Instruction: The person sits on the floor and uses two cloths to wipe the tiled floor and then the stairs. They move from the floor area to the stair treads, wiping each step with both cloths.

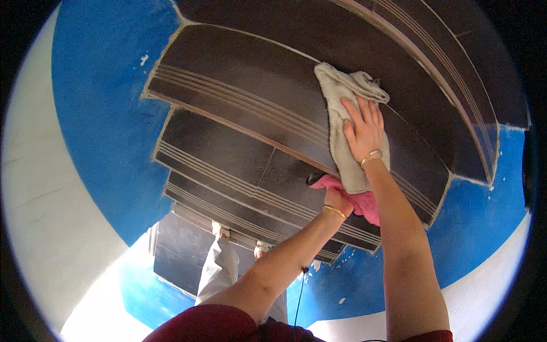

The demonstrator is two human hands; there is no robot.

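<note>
My right hand (pixel 365 130) lies flat on a light grey cleaning cloth (pixel 339 141), its fingers slightly spread and not curled round it. The cloth is spread over a dark brown tiled stair tread (pixel 265 81) and hangs across its front edge, with a bunched fold beyond my fingertips. Lower down and to the left, my left hand (pixel 339 203) grips a pink cloth (pixel 363 205) at the edge of that step. Part of the pink cloth is hidden behind my right forearm and the grey cloth. The fingers of my left hand are mostly out of sight.
Further dark steps with pale grooved strips (pixel 213 171) descend toward my feet (pixel 220 228). Higher treads (pixel 406 25) rise at the top right. Blue-painted walls (pixel 107 107) with chipped patches flank the stairs. A thin dark cord (pixel 300 295) hangs near my left arm.
</note>
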